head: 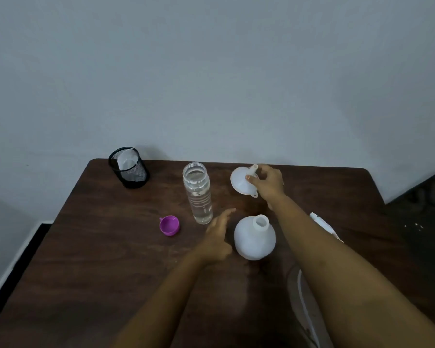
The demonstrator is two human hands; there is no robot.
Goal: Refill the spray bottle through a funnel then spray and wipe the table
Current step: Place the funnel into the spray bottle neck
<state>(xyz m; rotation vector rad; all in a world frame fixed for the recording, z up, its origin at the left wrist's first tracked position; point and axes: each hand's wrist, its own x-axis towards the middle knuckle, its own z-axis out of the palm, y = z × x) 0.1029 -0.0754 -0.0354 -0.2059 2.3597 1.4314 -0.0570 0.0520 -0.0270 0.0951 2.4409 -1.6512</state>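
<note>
Dim, flat indoor light with a bluish cast on the wall [211, 71] — no glare, only soft, faint shadows on the dark bench [98, 247]. Wide-angle distortion curves the bench edges; the left hand [216, 237] is smeared with blur — the whole picture is soft.

Both forearms are bare along their whole visible length, with skin uncovered to the fingertips. The left hand [217, 241] and the right hand [268, 183] are bare too. The forearms look smooth and slender, broadening toward the camera. The left hand's fingers are blurred. A small glint at the right hand's outer edge is too tiny to identify.
</note>
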